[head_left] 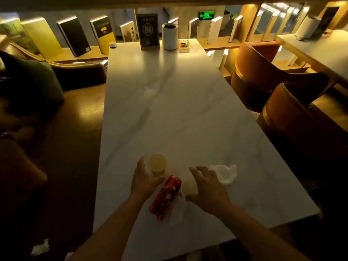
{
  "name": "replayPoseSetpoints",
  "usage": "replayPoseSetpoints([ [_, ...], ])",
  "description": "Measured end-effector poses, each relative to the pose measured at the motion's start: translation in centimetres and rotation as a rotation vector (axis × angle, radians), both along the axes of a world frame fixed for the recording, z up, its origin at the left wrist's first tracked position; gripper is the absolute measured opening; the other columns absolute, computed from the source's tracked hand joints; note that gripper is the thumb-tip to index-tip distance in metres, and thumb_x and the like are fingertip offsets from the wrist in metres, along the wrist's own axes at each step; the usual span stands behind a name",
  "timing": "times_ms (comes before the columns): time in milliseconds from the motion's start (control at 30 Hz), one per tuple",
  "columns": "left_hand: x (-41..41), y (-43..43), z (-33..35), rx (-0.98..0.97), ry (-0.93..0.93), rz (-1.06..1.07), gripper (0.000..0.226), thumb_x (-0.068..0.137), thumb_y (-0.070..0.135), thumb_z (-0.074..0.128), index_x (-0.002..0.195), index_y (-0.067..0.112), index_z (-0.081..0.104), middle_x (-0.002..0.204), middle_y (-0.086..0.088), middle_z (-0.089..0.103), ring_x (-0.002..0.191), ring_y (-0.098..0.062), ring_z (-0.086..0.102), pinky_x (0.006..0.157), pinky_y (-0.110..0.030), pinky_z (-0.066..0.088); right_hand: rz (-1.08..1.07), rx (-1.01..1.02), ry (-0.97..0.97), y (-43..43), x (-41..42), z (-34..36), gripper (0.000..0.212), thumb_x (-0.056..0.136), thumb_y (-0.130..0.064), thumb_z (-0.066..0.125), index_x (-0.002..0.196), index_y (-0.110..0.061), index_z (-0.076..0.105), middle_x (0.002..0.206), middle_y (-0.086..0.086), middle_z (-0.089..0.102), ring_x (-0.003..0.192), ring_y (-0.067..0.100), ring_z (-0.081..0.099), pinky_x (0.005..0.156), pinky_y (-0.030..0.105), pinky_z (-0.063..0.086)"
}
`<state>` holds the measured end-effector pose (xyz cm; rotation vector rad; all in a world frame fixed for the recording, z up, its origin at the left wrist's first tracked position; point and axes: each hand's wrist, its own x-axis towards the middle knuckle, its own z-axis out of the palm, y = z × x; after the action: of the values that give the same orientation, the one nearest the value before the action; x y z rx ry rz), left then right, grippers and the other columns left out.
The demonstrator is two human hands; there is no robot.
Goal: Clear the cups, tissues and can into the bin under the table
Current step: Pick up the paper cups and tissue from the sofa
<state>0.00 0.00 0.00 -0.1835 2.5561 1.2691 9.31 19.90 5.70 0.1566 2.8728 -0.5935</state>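
A yellowish paper cup (157,164) stands upright on the white marble table (169,113), near its front. My left hand (144,178) is open beside it, thumb and fingers spread around its left and lower side. A red can (165,197) lies on its side between my hands, partly on a flat tissue (178,213). A second pale cup (188,188) sits right of the can, and my right hand (209,187) hovers open over it, fingers spread. A crumpled white tissue (225,173) lies just right of that hand. No bin is in view.
At the table's far end stand a dark number sign (147,32), a white cylinder (170,36) and an ashtray (184,45). Orange chairs (263,72) line the right side, a dark sofa (62,95) the left. A tissue (40,247) lies on the floor, lower left.
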Motion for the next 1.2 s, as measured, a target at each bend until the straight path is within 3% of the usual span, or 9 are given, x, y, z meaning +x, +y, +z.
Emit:
replayPoseSetpoints([
  [200, -1.4, 2.1, -1.7, 0.041, -0.051, 0.090, 0.116, 0.061, 0.026, 0.089, 0.151, 0.024, 0.017, 0.153, -0.008, 0.036, 0.138, -0.028, 0.037, 0.110, -0.045, 0.037, 0.126, -0.021, -0.088, 1.7, -0.9, -2.1, 0.103, 0.066, -0.052, 0.075, 0.147, -0.031, 0.016, 0.152, -0.005, 0.027, 0.135, 0.025, 0.030, 0.101, 0.039, 0.042],
  [367, -2.4, 3.0, -2.1, 0.054, 0.007, 0.170, 0.081, 0.062, 0.026, 0.086, 0.132, 0.027, 0.045, 0.122, -0.001, 0.062, 0.112, -0.028, 0.059, 0.091, -0.040, 0.052, 0.192, -0.040, -0.051, 2.4, -1.7, -2.6, 0.086, 0.078, -0.045, 0.067, 0.147, -0.024, 0.021, 0.148, -0.004, 0.035, 0.130, 0.024, 0.037, 0.098, 0.038, 0.044],
  [433, -2.3, 3.4, -1.9, 0.044, 0.014, 0.187, 0.074, 0.063, 0.025, 0.085, 0.127, 0.026, 0.048, 0.113, 0.002, 0.063, 0.104, -0.026, 0.062, 0.085, -0.037, 0.052, 0.188, -0.064, -0.065, 2.7, -1.9, -2.9, 0.083, 0.079, -0.044, 0.066, 0.146, -0.022, 0.025, 0.145, -0.003, 0.037, 0.129, 0.023, 0.039, 0.100, 0.037, 0.043],
  [533, -1.5, 3.6, -1.5, 0.008, 0.052, 0.161, 0.074, 0.063, 0.023, 0.085, 0.127, 0.024, 0.047, 0.115, 0.001, 0.063, 0.101, -0.024, 0.061, 0.082, -0.035, 0.051, 0.171, -0.106, -0.051, 3.3, -2.4, -3.2, 0.080, 0.077, -0.046, 0.065, 0.144, -0.019, 0.031, 0.140, 0.000, 0.042, 0.125, 0.024, 0.045, 0.099, 0.034, 0.044],
  [733, 0.7, 3.1, 0.4, -0.017, 0.148, 0.091, 0.074, 0.064, 0.019, 0.083, 0.128, 0.024, 0.047, 0.114, 0.009, 0.058, 0.099, -0.010, 0.055, 0.078, -0.023, 0.042, 0.060, -0.199, 0.220, 3.9, -4.9, 1.1, 0.075, 0.074, -0.047, 0.070, 0.137, -0.015, 0.043, 0.127, 0.004, 0.053, 0.108, 0.024, 0.057, 0.086, 0.029, 0.047],
  [833, 1.4, 2.7, 1.6, -0.013, 0.196, 0.079, 0.068, 0.062, 0.018, 0.083, 0.121, 0.026, 0.050, 0.112, 0.012, 0.057, 0.098, -0.008, 0.055, 0.073, -0.010, 0.037, 0.074, -0.258, 0.352, 3.0, -6.5, 4.2, 0.075, 0.073, -0.051, 0.065, 0.136, -0.015, 0.045, 0.123, 0.004, 0.055, 0.101, 0.021, 0.058, 0.079, 0.029, 0.051],
  [967, 2.1, 2.0, 3.0, -0.004, 0.224, 0.077, 0.071, 0.059, 0.025, 0.082, 0.123, 0.024, 0.051, 0.116, 0.004, 0.060, 0.102, -0.013, 0.060, 0.080, -0.021, 0.048, 0.151, -0.372, 0.362, 0.4, -7.2, 6.4, 0.072, 0.077, -0.049, 0.066, 0.138, -0.021, 0.041, 0.128, -0.001, 0.053, 0.101, 0.016, 0.057, 0.080, 0.033, 0.055],
  [1100, 3.8, 0.9, 4.7, 0.038, 0.298, 0.097, 0.074, 0.053, 0.050, 0.066, 0.118, 0.017, 0.052, 0.113, -0.004, 0.058, 0.099, -0.020, 0.060, 0.079, -0.037, 0.055, 0.272, -0.376, 0.300, -2.3, -6.6, 6.0, 0.070, 0.078, -0.048, 0.066, 0.139, -0.027, 0.038, 0.132, -0.005, 0.051, 0.106, 0.016, 0.058, 0.084, 0.031, 0.054],
  [1200, 5.1, -0.1, 5.5, 0.050, 0.318, 0.130, 0.061, 0.051, 0.051, 0.066, 0.107, 0.035, 0.050, 0.107, 0.009, 0.054, 0.098, -0.018, 0.058, 0.079, -0.036, 0.055, 0.351, -0.384, 0.258, -4.1, -6.1, 5.3, 0.069, 0.080, -0.047, 0.064, 0.140, -0.029, 0.036, 0.137, -0.006, 0.048, 0.114, 0.015, 0.055, 0.088, 0.027, 0.049],
])
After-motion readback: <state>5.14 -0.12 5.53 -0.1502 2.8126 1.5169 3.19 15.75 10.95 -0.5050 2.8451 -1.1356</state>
